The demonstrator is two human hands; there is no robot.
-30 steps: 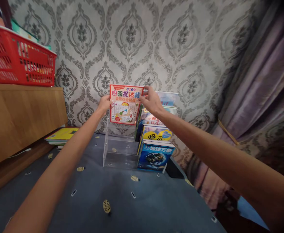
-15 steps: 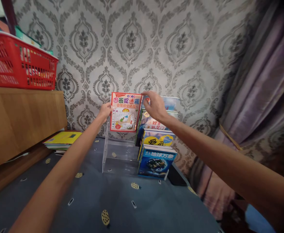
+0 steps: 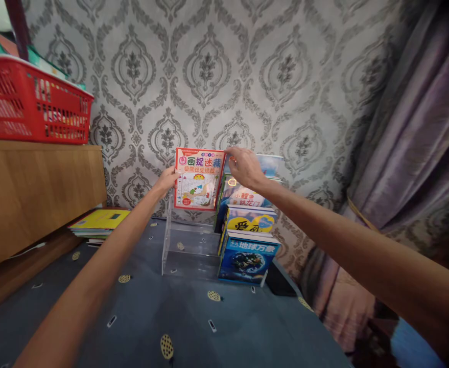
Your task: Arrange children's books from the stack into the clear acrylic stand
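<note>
A red-bordered picture book (image 3: 198, 186) stands upright at the back of a clear acrylic book stand (image 3: 191, 266). My left hand (image 3: 167, 180) is closed on the book's left edge. At its top right corner, the curled fingers of my right hand (image 3: 246, 167) hold the edge. The right side of the stand carries a column of books in tiers: a blue Earth book (image 3: 247, 260) in front, a yellow and blue book (image 3: 249, 220) behind it, then a carp-story book (image 3: 243, 195). A pale blue book (image 3: 270, 164) at the back is partly covered by my right hand.
A red plastic basket (image 3: 32, 102) sits on a wooden cabinet (image 3: 36, 189) at left. Beside the cabinet lies a stack of books with a yellow cover (image 3: 99, 218). A dark flat object (image 3: 280, 280) rests right of the stand. A purple curtain (image 3: 396, 163) hangs at right.
Both hands stay at the red picture book, which has hardly moved. The whole view has shifted very slightly.
</note>
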